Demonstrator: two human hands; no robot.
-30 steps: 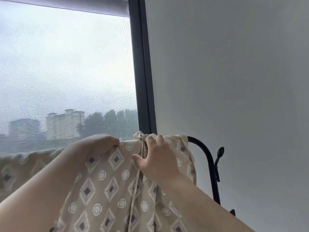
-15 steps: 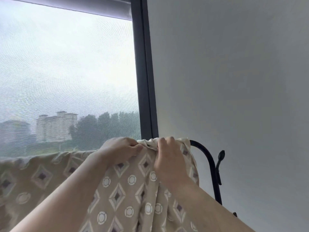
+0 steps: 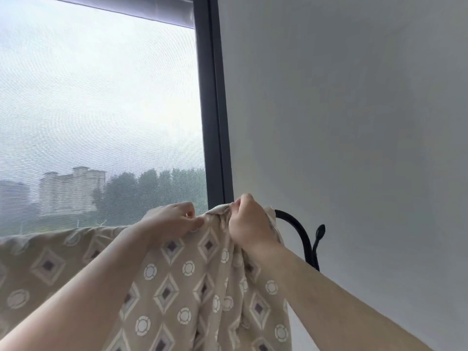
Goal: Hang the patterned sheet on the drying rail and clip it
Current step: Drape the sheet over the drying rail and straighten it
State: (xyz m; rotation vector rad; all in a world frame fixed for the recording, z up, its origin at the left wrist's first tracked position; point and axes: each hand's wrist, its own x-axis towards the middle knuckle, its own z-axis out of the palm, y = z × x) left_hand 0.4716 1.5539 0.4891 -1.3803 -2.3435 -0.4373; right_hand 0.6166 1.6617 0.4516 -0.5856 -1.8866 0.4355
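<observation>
L grip [image 3: 172, 221], R grip [image 3: 249, 224] atop sheet [image 3: 177, 287]

Black drying rail [image 3: 300, 230] under patterned sheet [image 3: 177, 287]

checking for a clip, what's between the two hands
Only a bunched ridge of the patterned sheet between left hand and right hand; nothing else, head view.

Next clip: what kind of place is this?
Probably a room or enclosed balcony in an upper-floor flat: a dark-framed, mesh-screened window overlooks distant towers and trees, beside a white wall, and a patterned sheet hangs over a black drying rail.
</observation>
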